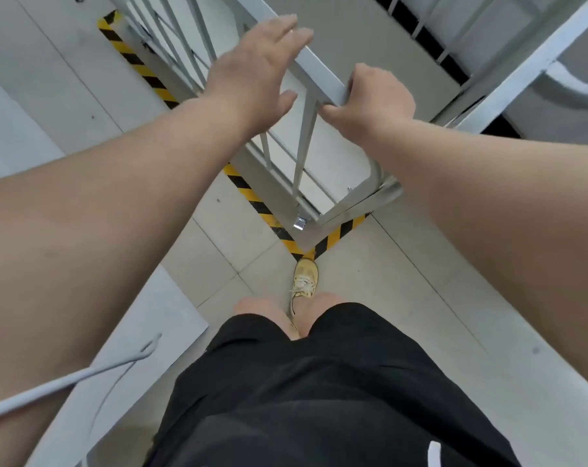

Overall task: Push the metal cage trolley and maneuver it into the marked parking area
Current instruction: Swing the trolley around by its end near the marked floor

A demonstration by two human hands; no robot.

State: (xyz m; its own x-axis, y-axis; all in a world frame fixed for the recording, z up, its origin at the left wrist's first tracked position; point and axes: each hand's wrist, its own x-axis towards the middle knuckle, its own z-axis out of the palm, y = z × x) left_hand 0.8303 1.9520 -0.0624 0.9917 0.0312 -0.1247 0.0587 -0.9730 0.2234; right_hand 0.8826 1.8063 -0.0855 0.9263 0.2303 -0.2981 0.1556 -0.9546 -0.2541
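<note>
The grey metal cage trolley [322, 77] fills the upper middle of the head view, seen from above. Its top rail runs diagonally and its barred side drops to the floor. My right hand [373, 97] is closed around the near corner of the top rail. My left hand [252, 75] hovers over the same rail with fingers spread, holding nothing. Yellow-and-black striped floor tape [252, 197] marks the parking area. Its corner [302, 252] lies just ahead of my shoe, and the trolley's base corner sits right over the tape lines.
A second white metal frame [528, 65] stands at the upper right beside the trolley. A pale panel [144, 332] lies on the tiled floor at lower left. A grey cable [66, 379] crosses my left arm. My yellow shoe [304, 281] touches the tape corner.
</note>
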